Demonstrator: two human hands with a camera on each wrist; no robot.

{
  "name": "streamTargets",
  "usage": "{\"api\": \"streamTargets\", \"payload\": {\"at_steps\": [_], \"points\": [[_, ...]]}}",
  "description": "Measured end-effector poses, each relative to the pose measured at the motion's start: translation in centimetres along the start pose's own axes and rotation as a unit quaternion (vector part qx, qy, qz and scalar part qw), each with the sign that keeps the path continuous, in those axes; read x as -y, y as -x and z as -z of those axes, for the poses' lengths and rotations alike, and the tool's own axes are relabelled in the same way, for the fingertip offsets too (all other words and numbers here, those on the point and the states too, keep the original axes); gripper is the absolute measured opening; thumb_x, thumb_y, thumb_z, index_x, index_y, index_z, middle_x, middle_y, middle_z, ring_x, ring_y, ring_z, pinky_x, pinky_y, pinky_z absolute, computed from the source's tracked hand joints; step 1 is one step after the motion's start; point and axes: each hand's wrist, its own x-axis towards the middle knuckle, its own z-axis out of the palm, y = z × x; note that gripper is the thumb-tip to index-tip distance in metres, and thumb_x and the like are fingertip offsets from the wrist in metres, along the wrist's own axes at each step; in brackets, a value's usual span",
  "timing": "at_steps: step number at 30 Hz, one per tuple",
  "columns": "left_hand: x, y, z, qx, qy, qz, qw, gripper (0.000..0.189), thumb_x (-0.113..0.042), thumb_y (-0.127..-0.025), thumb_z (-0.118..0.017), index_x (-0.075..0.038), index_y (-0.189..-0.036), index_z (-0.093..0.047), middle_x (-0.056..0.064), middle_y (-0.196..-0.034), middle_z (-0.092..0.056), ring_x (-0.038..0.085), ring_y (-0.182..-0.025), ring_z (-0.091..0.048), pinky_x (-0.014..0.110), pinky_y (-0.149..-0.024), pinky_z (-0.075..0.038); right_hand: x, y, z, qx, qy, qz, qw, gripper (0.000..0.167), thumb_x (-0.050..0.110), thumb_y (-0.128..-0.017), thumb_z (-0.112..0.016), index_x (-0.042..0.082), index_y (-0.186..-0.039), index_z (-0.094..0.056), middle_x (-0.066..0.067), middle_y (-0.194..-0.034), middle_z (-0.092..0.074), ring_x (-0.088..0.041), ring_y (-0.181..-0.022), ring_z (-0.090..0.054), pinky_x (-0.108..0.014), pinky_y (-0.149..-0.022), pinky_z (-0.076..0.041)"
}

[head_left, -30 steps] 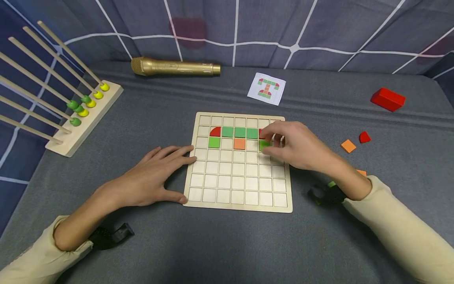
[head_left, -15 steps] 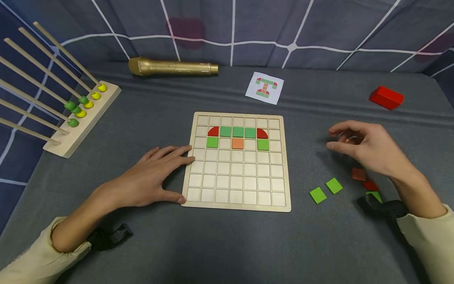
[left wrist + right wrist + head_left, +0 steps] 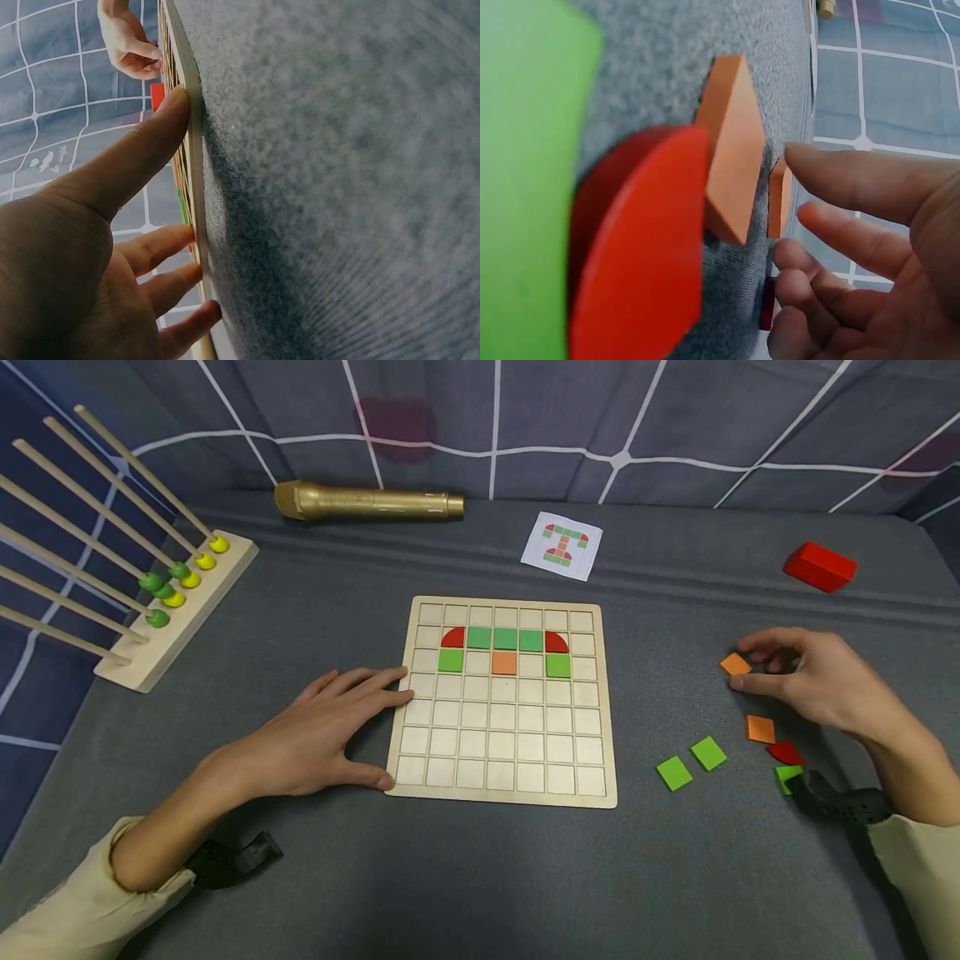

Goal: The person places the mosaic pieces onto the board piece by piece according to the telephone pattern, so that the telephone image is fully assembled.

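Observation:
A wooden grid board (image 3: 498,783) lies mid-table in the head view, with red, green and orange tiles in its upper rows. My left hand (image 3: 318,739) rests against its left edge, fingers straight and spread; the left wrist view shows the thumb (image 3: 154,146) on the board's rim. At the right, the thumb and index finger of my right hand (image 3: 817,681) stand at either side of an orange tile (image 3: 736,665) on the cloth. In the right wrist view, a gap shows between the index fingertip and that tile (image 3: 778,199). Behind the fingers, a dark red piece (image 3: 767,304) is partly hidden.
Near the right hand lie another orange tile (image 3: 761,728), a red rounded piece (image 3: 785,752) and several green tiles (image 3: 674,772). Farther back are a pattern card (image 3: 562,546), a gold microphone (image 3: 367,502) and a red block (image 3: 820,567). A bead rack (image 3: 180,610) stands left.
My right hand has left the board's right side and moved right to the orange tile, uncovering a red rounded tile and a green tile on the board. The left hand has stayed put.

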Motion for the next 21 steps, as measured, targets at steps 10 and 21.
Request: {"api": "streamTargets", "payload": {"at_steps": [10,21], "points": [[0.00,0.00,-0.07,0.000,-0.001,0.004,1.0000,0.095,-0.060,-0.076,-0.077,-0.018,-0.153,-0.039,0.002,-0.163,-0.019,0.029,-0.146,-0.019,0.062,-0.112,-0.011,-0.07,-0.02,-0.47,0.007,-0.030,0.060,0.9977,0.033,0.000,-0.088,-0.071,-0.002,-0.120,-0.064,-0.014,-0.102,-0.062,-0.004,-0.078,-0.050,-0.014,-0.061,-0.039],[-0.01,-0.03,-0.05,0.000,-0.001,0.005,1.0000,0.095,-0.059,-0.076,-0.077,-0.018,-0.153,-0.039,0.003,-0.162,-0.020,0.029,-0.146,-0.019,0.062,-0.112,-0.011,0.24,-0.26,-0.42,0.029,-0.010,0.062,0.9976,0.032,0.009,-0.087,-0.076,-0.006,-0.113,-0.065,-0.011,-0.095,-0.058,-0.008,-0.078,-0.044,-0.019,-0.058,-0.035]]}}
